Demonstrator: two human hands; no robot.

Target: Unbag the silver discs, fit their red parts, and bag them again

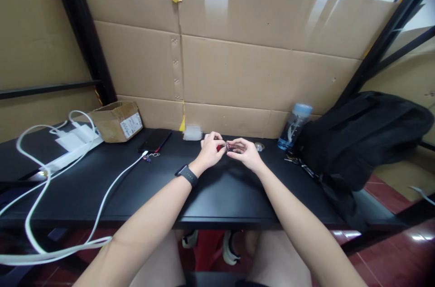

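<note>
Over the middle of the black table (224, 196), my two hands meet around a small round object (228, 145) with a dark or metallic rim. My left hand (212, 149) pinches something small and red beside it, partly hidden by the fingers. My right hand (244, 153) holds the round object from the right between thumb and fingers, and a bit of red shows there too. A small clear round item (259, 146) lies just right of my right hand. Behind my left hand is a stack of clear plastic pieces (192, 132).
At the left stand an open cardboard box (117, 123) and a white power strip (74, 149) with cables. A dark phone (155, 140) lies nearer. At the right are a blue-lidded bottle (294, 126), keys (292, 159) and a black backpack (353, 142). Cardboard walls the back.
</note>
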